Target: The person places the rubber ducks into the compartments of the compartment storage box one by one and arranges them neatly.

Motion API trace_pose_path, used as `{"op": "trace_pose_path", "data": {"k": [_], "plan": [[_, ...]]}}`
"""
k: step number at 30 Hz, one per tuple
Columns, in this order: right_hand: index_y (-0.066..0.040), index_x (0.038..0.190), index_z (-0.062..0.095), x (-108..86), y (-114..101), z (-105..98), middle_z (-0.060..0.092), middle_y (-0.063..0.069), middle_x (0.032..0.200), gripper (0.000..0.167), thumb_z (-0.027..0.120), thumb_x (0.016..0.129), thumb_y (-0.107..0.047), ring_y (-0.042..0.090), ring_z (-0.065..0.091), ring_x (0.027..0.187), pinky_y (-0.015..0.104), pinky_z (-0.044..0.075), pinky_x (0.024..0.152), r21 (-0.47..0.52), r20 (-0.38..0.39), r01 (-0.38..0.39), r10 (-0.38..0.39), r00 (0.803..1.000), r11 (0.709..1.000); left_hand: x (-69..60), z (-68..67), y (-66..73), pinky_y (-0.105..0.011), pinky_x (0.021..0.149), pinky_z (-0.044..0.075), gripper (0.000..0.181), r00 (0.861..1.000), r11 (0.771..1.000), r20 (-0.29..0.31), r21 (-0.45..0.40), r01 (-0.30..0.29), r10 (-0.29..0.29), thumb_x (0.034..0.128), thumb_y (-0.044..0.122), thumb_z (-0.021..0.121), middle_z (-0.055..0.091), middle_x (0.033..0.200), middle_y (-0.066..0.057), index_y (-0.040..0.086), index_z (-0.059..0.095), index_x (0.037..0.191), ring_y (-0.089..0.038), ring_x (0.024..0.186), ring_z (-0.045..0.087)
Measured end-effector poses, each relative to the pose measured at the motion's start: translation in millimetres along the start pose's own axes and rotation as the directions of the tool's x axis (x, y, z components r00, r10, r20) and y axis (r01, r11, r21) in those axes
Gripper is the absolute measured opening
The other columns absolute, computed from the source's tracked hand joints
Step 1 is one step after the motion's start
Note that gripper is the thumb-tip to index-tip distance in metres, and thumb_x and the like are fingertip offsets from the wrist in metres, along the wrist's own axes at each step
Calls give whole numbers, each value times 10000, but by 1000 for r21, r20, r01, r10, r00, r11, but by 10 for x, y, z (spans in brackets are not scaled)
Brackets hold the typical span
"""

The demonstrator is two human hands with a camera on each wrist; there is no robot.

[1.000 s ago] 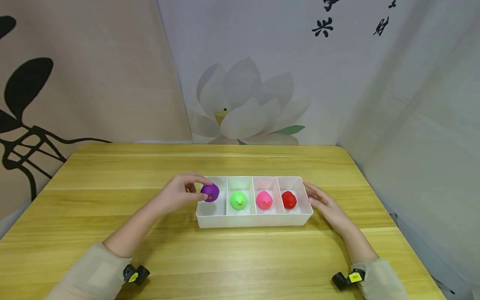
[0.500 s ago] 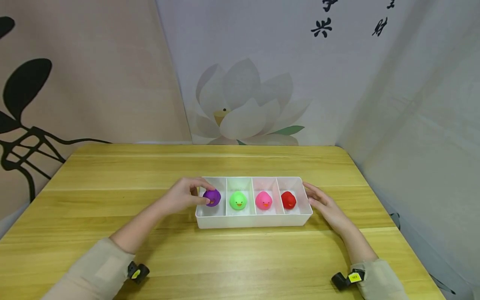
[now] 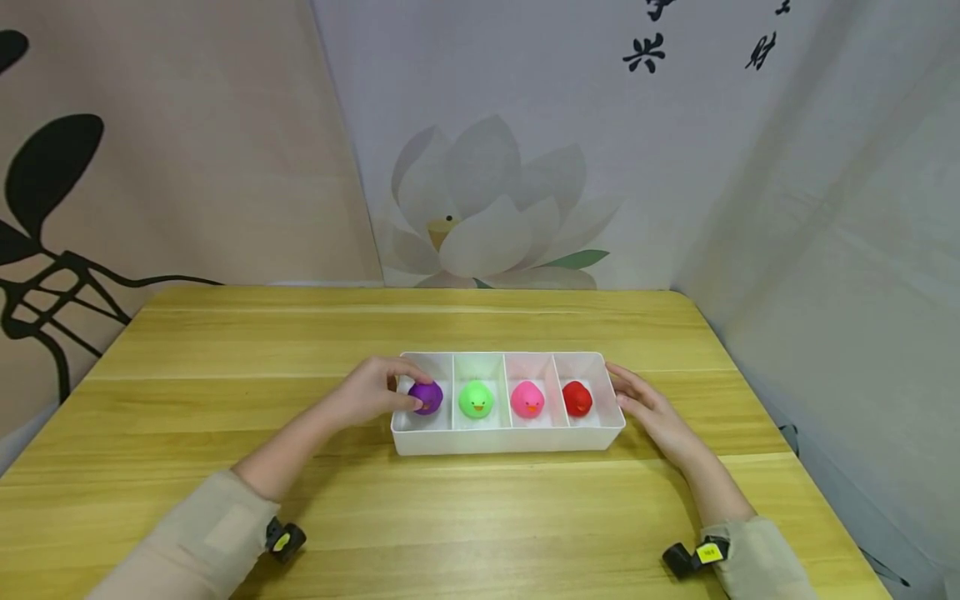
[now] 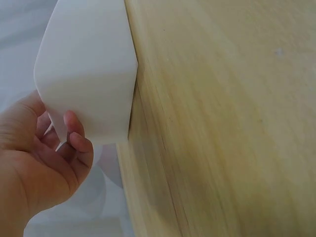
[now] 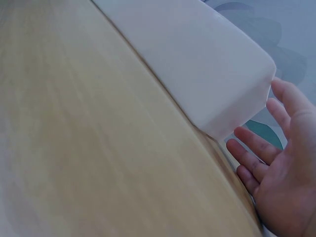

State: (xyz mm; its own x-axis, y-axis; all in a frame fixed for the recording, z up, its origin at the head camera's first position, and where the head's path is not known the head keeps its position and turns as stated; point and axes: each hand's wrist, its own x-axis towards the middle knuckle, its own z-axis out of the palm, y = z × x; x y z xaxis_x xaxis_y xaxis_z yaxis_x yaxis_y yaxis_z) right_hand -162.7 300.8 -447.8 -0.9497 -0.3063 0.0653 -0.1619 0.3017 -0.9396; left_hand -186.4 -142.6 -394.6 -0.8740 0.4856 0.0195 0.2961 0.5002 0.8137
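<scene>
A white box with four compartments (image 3: pixel 502 442) sits on the table, one toy duck in each. My left hand (image 3: pixel 367 392) reaches over its left end and pinches the purple duck (image 3: pixel 427 398) between thumb and fingers, down in the leftmost compartment. To the right follow a green duck (image 3: pixel 476 400), a pink duck (image 3: pixel 528 400) and a red duck (image 3: pixel 577 399). Against the box's right end rests my right hand (image 3: pixel 660 417), its fingers loosely extended. In the left wrist view the box wall (image 4: pixel 89 64) hides the purple duck and the left thumb and fingertips.
The wooden table (image 3: pixel 495 525) extends around the box on every side. Behind it hangs a pale cloth backdrop (image 3: pixel 510 167) with a printed lotus. Each sleeve carries a small black camera, one at the left cuff (image 3: pixel 285 542) and one at the right (image 3: pixel 693 558).
My left hand has carried the purple duck slightly right and down, lower into the leftmost compartment. The right hand and the other ducks stay where they were.
</scene>
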Motion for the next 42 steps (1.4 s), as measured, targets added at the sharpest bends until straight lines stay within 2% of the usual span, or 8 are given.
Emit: {"op": "trace_pose_path", "data": {"k": [4,15,22,26,35,42], "plan": [[-73,1483,329,-1,0,1,437,250,1383,504,484,1010,-151,111,465,1198,180,353,950,-2,-1,-5,5,1000,1000,28,22,1,-337,680,436,248,1000,1000,-2,15,13,-13,767,19,777,662,1096,-97,45,737,1010,-225,813,503],[-68,1479,331,-1,-15,1,438,261,1376,502,486,1010,-153,209,456,1219,181,354,948,1,-2,-8,8,1000,1000,69,48,13,-334,693,443,243,1000,999,2,47,22,-22,740,-2,793,678,1022,-58,51,741,971,-255,838,521],[-44,1476,327,-3,-8,0,437,281,1366,497,478,1010,-125,89,479,1174,175,356,947,5,1,16,-16,1000,1000,85,62,32,-414,837,459,225,997,992,10,98,73,-75,752,6,788,677,1027,-36,77,746,961,-263,1006,555],[-43,1475,327,-4,-8,6,443,283,1357,496,478,1009,-121,77,481,1163,176,357,947,4,1,19,-19,1000,1000,95,70,50,-477,919,426,220,995,988,12,116,99,-101,748,3,788,681,1015,-34,75,747,952,-277,1066,556],[-57,1479,328,-6,-7,3,440,270,1366,499,481,1010,-132,110,476,1179,179,360,944,-3,4,7,-7,1000,1000,125,79,85,-458,929,440,218,984,977,33,134,167,-173,757,6,790,664,1028,-33,88,737,951,-282,1083,547],[-64,1480,331,-5,-12,3,444,261,1365,499,483,1010,-142,166,467,1201,183,360,944,-9,0,1,-1,1000,1000,123,71,104,-459,919,438,217,992,978,45,174,112,-121,732,-16,788,665,958,-14,71,722,919,-265,1029,567]]}}
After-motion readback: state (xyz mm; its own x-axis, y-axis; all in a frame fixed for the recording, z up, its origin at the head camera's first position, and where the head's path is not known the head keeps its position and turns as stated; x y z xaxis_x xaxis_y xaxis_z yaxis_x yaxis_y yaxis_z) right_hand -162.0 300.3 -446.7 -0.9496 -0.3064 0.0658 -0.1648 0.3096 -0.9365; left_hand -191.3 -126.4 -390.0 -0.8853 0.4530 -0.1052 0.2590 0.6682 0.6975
